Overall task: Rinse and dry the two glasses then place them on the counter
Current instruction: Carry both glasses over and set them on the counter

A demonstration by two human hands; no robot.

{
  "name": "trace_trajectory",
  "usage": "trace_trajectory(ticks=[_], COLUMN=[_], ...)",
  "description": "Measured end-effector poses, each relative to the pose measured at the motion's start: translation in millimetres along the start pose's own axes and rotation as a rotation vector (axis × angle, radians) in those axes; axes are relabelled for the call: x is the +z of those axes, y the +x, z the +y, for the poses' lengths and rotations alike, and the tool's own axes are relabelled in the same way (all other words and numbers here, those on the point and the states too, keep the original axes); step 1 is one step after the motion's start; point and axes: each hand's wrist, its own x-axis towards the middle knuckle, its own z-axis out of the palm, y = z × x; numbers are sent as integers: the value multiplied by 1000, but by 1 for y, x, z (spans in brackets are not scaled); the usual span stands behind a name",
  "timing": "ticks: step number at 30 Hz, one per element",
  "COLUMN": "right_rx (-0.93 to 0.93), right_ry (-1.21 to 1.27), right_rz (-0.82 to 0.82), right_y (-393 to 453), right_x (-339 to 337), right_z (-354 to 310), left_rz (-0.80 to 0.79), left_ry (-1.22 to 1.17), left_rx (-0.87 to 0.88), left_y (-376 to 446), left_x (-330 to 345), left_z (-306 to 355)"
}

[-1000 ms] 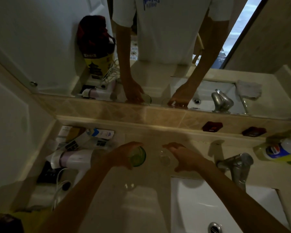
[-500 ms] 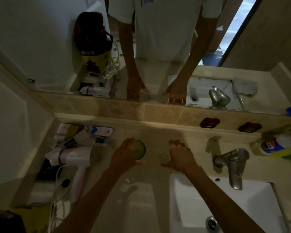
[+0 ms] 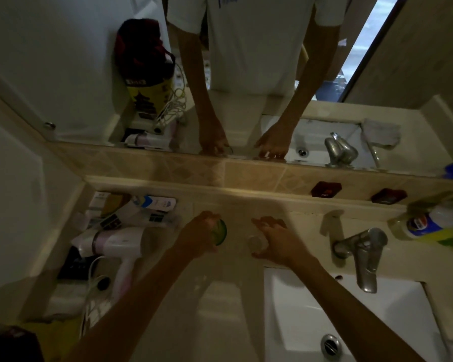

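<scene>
Only a few words can be read here. The small dark red tag on the tiled ledge behind the tap has the word "HOT" in tiny light letters. The yellow bag seen in the mirror shows big white letters at its top, but they are flipped by the mirror and too blurry to read. The plastic bottle lying at the right has a round red, white and blue logo. Its words are too small to read.
</scene>
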Motion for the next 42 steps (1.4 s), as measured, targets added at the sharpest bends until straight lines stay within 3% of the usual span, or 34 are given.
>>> trace_trajectory(ticks=[2,4,7,10,14,17,22,29,31,38,42], right_rx=[63,76,-26,-156,-149,-55,64,253,298,385,381], right_ry=[38,46,37,-12,-18,46,147,1007,1141,1256,1231], right_rz=[66,66,-40,-143,-161,-95,98,224,287,440,463], right_y=[-2,0,6,13,22,18,7,-12,-16,-11,-10], right_x=[9,11,4,-10,-12,-1,14,50,64,93,94], right_z=[-5,-7,-2,2,9,14,9,19,12,2,4], left_rz=[123,133,2,-146,-227,-165,110,250,289,484,485], left_ry=[-87,-167,-155,-60,-73,-118,-250,-849,-938,-1043,-1010], left_rx=[-87,-130,-93,49,83,72,-97,-128,-154,-272,-270], left_y=[-5,-5,2,11,14,6,-9,-22,-24,-21,-20], left_x=[18,26,19,-1,-12,-9,20,44,57,85,89], left_z=[4,5,-4,-7,-10,-9,4,-18,-17,1,-1])
